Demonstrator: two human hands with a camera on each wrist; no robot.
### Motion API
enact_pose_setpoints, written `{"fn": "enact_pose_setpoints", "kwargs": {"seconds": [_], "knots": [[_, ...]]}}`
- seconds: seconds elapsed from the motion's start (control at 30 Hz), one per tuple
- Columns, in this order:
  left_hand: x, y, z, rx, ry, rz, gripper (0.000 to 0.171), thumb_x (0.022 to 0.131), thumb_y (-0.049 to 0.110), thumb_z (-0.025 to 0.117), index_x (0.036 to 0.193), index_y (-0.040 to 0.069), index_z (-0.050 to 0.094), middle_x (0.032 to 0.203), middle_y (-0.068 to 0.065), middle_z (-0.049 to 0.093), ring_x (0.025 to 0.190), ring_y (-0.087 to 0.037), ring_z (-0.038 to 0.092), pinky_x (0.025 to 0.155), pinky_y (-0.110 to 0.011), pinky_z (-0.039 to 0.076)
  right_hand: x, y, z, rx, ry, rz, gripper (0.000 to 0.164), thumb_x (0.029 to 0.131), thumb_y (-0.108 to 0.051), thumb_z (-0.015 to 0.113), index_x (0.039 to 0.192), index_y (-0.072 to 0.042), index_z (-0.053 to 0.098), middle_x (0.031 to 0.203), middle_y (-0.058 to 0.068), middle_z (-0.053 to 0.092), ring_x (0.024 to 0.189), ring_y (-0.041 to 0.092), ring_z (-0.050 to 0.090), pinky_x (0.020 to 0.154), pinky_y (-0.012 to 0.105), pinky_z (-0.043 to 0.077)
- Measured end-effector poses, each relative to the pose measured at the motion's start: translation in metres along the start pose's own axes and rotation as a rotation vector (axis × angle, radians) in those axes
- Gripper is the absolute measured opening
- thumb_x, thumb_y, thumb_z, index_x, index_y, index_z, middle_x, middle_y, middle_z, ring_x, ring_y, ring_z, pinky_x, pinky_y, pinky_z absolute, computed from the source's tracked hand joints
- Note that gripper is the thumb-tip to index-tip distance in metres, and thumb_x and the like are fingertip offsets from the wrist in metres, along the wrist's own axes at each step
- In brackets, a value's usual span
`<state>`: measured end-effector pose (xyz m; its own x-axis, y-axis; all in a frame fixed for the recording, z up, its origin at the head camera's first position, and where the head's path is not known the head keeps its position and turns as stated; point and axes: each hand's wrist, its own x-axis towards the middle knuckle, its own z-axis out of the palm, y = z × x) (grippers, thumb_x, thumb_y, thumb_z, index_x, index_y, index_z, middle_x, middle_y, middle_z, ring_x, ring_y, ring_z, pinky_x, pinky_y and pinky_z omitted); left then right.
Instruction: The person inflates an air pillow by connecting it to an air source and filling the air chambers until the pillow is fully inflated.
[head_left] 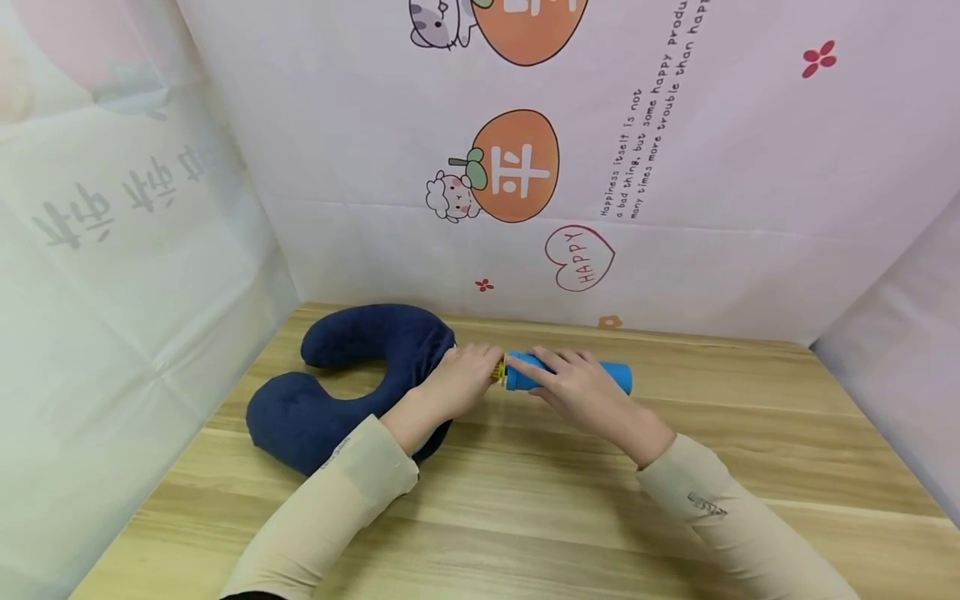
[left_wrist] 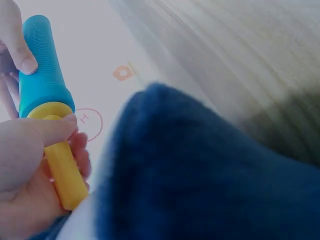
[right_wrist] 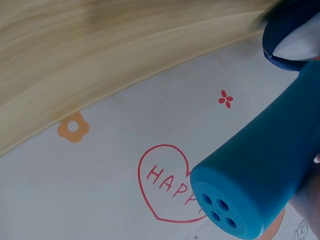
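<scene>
A blue plastic tube (head_left: 617, 377) with a yellow handle (left_wrist: 67, 172) lies level between my two hands, above the table. My left hand (head_left: 467, 379) grips the yellow handle, its thumb up by the yellow collar (left_wrist: 51, 108). My right hand (head_left: 588, 392) is wrapped around the blue body, which shows fine ribs in the left wrist view. Four small holes mark the tube's far end (right_wrist: 227, 205) in the right wrist view. Right beside my left hand and forearm lies a dark blue U-shaped neck pillow (head_left: 288, 417), partly covered by that arm.
The wood-grain table (head_left: 540, 517) runs back to a white printed sheet (head_left: 360, 167) hung behind it. More white sheeting (head_left: 97, 333) hangs along the left side, and another panel (head_left: 892, 342) closes off the right.
</scene>
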<state>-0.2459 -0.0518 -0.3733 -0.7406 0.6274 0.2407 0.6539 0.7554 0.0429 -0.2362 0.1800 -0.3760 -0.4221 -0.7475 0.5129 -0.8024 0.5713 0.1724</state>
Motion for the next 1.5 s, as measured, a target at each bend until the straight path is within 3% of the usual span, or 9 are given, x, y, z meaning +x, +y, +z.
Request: {"fn": "enact_pose_setpoints", "kwargs": {"seconds": [0.4,0.7,0.9,1.17,1.33,1.5], "knots": [[-0.003,0.008,-0.010,-0.009,-0.125,-0.123,0.041,0.100,0.023,0.070,0.136,0.007,0.058,0.130,-0.011,0.058,0.114,-0.028,0.060,0.095,-0.043,0.050,-0.003,-0.003,0.001,0.007,-0.028,0.015,0.064,0.089,-0.020,0.083,0.146,-0.017,0.056,0.126,0.014,0.064,0.103,0.031,0.068,0.083,0.050,0.056],[-0.009,0.003,-0.027,-0.025,-0.091,-0.117,0.042,0.100,0.025,0.070,0.136,0.006,0.058,0.130,-0.013,0.060,0.114,-0.030,0.061,0.094,-0.044,0.052,-0.003,-0.002,0.006,-0.021,-0.031,-0.022,0.073,0.081,-0.019,0.090,0.146,-0.015,0.056,0.131,0.015,0.063,0.099,0.031,0.068,0.081,0.049,0.057],[-0.015,-0.006,-0.037,-0.014,-0.105,-0.140,0.045,0.100,0.026,0.070,0.141,0.010,0.057,0.133,-0.011,0.060,0.118,-0.030,0.060,0.092,-0.045,0.052,-0.001,-0.004,0.006,-0.053,-0.052,-0.019,0.072,0.082,-0.020,0.089,0.146,-0.018,0.057,0.133,0.015,0.062,0.095,0.032,0.069,0.078,0.048,0.058],[-0.027,-0.020,-0.046,0.074,-0.027,-0.123,0.041,0.097,0.030,0.074,0.133,0.013,0.064,0.125,-0.008,0.064,0.108,-0.027,0.064,0.078,-0.039,0.056,0.002,-0.008,0.006,-0.099,-0.141,-0.002,0.067,0.088,-0.022,0.084,0.147,-0.020,0.055,0.140,0.015,0.057,0.096,0.033,0.068,0.077,0.049,0.058],[-0.030,-0.026,-0.045,0.097,-0.065,-0.208,0.048,0.093,0.039,0.078,0.131,0.015,0.064,0.117,-0.008,0.063,0.096,-0.025,0.061,0.070,-0.040,0.054,0.003,-0.009,0.005,-0.081,-0.162,0.017,0.064,0.089,-0.022,0.083,0.146,-0.019,0.055,0.143,0.014,0.055,0.098,0.032,0.067,0.078,0.050,0.058],[-0.029,-0.028,-0.038,0.099,-0.141,-0.276,0.061,0.090,0.045,0.079,0.136,0.012,0.059,0.118,-0.012,0.060,0.098,-0.029,0.061,0.075,-0.046,0.056,0.002,-0.011,0.005,-0.093,-0.150,0.009,0.064,0.088,-0.022,0.084,0.145,-0.018,0.056,0.141,0.014,0.056,0.093,0.031,0.068,0.074,0.047,0.059]]}}
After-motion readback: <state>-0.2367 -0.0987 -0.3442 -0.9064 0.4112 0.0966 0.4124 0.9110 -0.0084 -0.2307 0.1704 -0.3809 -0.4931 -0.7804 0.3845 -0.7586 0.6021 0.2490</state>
